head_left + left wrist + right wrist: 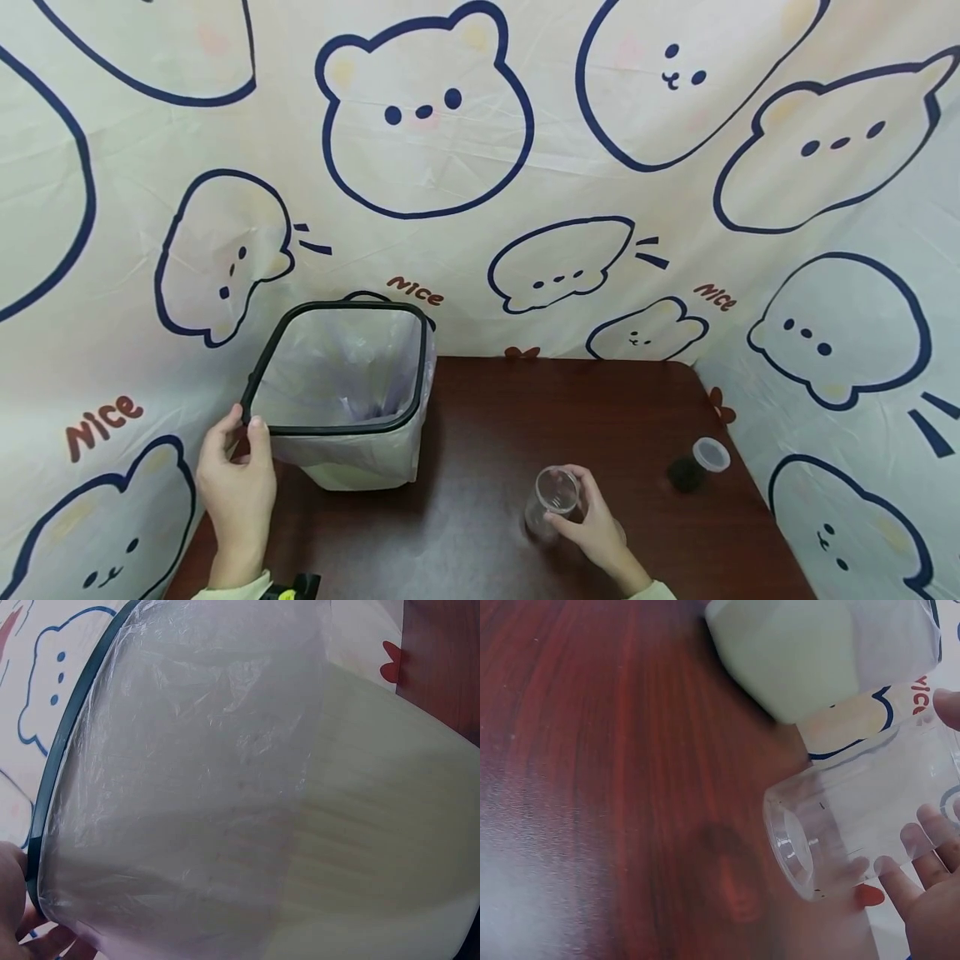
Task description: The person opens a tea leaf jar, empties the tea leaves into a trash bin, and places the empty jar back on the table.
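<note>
My left hand (238, 492) grips the front left corner of a lined trash can (360, 475), thumb and fingers at its black rim (337, 431). In the left wrist view, the thin plastic bag (195, 765) hangs over the can's pale green wall, and the fingers curl below the rim. My right hand (600, 533) holds a clear cup (542, 518) between thumb and fingers, mouth up. In the right wrist view the transparent cup (855, 817) has nothing inside, and its base shows above the tabletop with a dark reflection below.
A small dark container (684, 475) with a whitish round top (711, 455) stands near the right edge of the brown table (480, 417). Behind and beside the table hangs a pale cloth (450, 250) printed with cartoon animals.
</note>
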{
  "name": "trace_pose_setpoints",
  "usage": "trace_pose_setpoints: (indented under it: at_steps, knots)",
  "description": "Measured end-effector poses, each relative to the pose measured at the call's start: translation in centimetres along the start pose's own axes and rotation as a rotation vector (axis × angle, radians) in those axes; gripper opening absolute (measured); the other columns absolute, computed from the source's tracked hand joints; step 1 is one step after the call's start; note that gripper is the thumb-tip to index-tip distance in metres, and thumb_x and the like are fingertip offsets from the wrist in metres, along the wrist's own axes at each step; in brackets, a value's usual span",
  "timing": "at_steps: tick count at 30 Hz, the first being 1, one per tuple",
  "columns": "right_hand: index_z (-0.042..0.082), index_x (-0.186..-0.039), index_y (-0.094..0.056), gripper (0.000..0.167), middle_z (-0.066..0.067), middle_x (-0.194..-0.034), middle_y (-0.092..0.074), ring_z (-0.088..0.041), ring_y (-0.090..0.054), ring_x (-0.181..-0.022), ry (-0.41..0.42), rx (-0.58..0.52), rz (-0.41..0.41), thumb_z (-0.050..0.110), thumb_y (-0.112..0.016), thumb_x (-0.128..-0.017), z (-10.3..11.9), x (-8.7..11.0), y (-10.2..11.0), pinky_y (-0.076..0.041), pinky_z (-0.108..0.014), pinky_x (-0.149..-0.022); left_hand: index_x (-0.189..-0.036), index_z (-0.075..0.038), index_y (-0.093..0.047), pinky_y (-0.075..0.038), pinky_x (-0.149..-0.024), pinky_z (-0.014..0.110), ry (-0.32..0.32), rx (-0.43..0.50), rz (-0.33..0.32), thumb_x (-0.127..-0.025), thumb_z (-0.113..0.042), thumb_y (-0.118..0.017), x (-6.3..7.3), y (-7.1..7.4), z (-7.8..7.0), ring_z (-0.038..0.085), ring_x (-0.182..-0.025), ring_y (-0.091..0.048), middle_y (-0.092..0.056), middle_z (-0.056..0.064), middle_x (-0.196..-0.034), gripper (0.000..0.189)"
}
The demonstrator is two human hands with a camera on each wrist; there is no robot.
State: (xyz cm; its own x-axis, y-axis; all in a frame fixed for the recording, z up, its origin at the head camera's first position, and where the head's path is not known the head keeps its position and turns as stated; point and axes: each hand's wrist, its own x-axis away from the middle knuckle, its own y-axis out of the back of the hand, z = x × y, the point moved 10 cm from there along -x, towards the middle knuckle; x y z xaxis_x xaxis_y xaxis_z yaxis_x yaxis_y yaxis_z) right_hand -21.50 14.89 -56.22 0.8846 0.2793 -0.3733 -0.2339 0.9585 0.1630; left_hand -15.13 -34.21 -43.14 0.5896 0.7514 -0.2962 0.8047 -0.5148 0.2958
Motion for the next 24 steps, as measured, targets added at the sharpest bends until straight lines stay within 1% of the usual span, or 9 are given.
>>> trace_pose_setpoints:
  at_steps: [2, 5, 7, 10, 14, 18, 24]
  knots:
    - [-0.009, -0.134, -0.043, 0.066, -0.037, -0.129, -0.053, -0.011, -0.057, -0.124, -0.001, -0.001, -0.005, -0.015, -0.078, -0.078, -0.2, 0.3, 0.0, -0.042, -0.021, -0.103, -0.138, -0.004, -0.06, -0.038, -0.076, 0.008, -0.003, 0.001, 0.001, -0.103, -0.03, -0.058, 0.0, -0.1, 0.0, 0.021, -0.117, -0.058, -0.06, 0.012, -0.141, 0.044]
    - [-0.008, -0.135, -0.044, 0.066, -0.036, -0.13, -0.053, -0.016, -0.057, -0.125, -0.014, 0.003, -0.013, -0.014, -0.078, -0.079, -0.6, 0.5, 0.0, -0.041, -0.021, -0.104, -0.139, -0.004, -0.06, -0.038, -0.077, 0.008, -0.004, 0.002, 0.002, -0.104, -0.03, -0.058, -0.1, -0.1, 0.0, 0.021, -0.118, -0.058, -0.06, 0.012, -0.142, 0.044]
    - [-0.007, -0.135, -0.044, 0.066, -0.034, -0.131, -0.054, -0.021, -0.057, -0.125, -0.025, 0.007, -0.019, -0.013, -0.078, -0.079, -0.9, 0.7, 0.1, -0.04, -0.02, -0.104, -0.139, -0.004, -0.06, -0.038, -0.077, 0.008, -0.002, 0.003, 0.001, -0.104, -0.03, -0.058, 0.0, -0.1, 0.0, 0.019, -0.117, -0.058, -0.06, 0.012, -0.141, 0.044]
    - [-0.007, -0.134, -0.045, 0.066, -0.031, -0.131, -0.056, -0.024, -0.057, -0.124, -0.037, 0.014, -0.028, -0.012, -0.079, -0.078, -1.2, 0.9, 0.2, -0.039, -0.018, -0.103, -0.138, -0.004, -0.06, -0.038, -0.076, 0.008, -0.003, 0.004, -0.002, -0.103, -0.029, -0.058, 0.0, 0.0, 0.0, 0.016, -0.116, -0.058, -0.06, 0.012, -0.141, 0.043]
    - [-0.008, -0.133, -0.044, 0.066, -0.03, -0.131, -0.056, -0.02, -0.057, -0.124, -0.04, 0.015, -0.034, -0.013, -0.08, -0.078, -1.5, 1.0, 0.2, -0.039, -0.017, -0.103, -0.138, -0.003, -0.06, -0.038, -0.076, 0.008, -0.007, 0.004, -0.005, -0.103, -0.029, -0.058, 0.1, 0.0, 0.0, 0.014, -0.115, -0.058, -0.061, 0.012, -0.141, 0.043]
    - [-0.008, -0.133, -0.044, 0.066, -0.03, -0.13, -0.056, -0.02, -0.057, -0.123, -0.046, 0.014, -0.04, -0.013, -0.08, -0.077, -1.8, 1.1, 0.2, -0.039, -0.016, -0.103, -0.138, -0.004, -0.061, -0.038, -0.076, 0.008, -0.008, 0.007, -0.008, -0.103, -0.03, -0.058, 0.1, 0.1, 0.0, 0.012, -0.114, -0.057, -0.061, 0.012, -0.141, 0.044]
    - [-0.008, -0.133, -0.042, 0.067, -0.032, -0.131, -0.054, -0.02, -0.057, -0.124, -0.077, 0.016, -0.038, -0.011, -0.08, -0.078, -2.4, 1.5, 0.0, -0.036, -0.015, -0.104, -0.137, -0.003, -0.061, -0.039, -0.076, 0.008, -0.014, 0.01, -0.011, -0.103, -0.029, -0.059, 0.0, 0.1, 0.0, 0.007, -0.112, -0.056, -0.061, 0.012, -0.14, 0.043]
